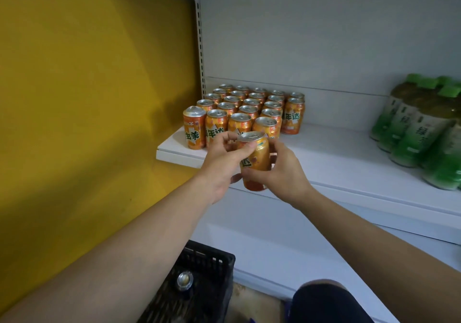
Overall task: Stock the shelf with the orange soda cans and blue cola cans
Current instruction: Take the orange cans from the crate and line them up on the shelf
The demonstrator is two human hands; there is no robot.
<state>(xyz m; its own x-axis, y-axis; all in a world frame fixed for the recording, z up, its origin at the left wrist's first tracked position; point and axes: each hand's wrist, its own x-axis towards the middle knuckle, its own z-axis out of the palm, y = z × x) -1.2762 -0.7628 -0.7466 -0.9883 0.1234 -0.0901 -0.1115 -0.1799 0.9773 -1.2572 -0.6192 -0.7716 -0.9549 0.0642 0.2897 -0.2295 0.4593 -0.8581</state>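
Note:
An orange soda can is held upright just in front of the white shelf, near its front edge. My left hand grips its upper left side, thumb on the rim. My right hand wraps the lower right side. Behind it, several orange soda cans stand in rows on the left part of the shelf. One can with a silver top lies in the black crate at the bottom; its colour is hard to tell.
Green tea bottles fill the shelf's right end. A yellow wall borders the shelf on the left. A lower white shelf runs below. A bare stretch of shelf lies between the cans and the bottles.

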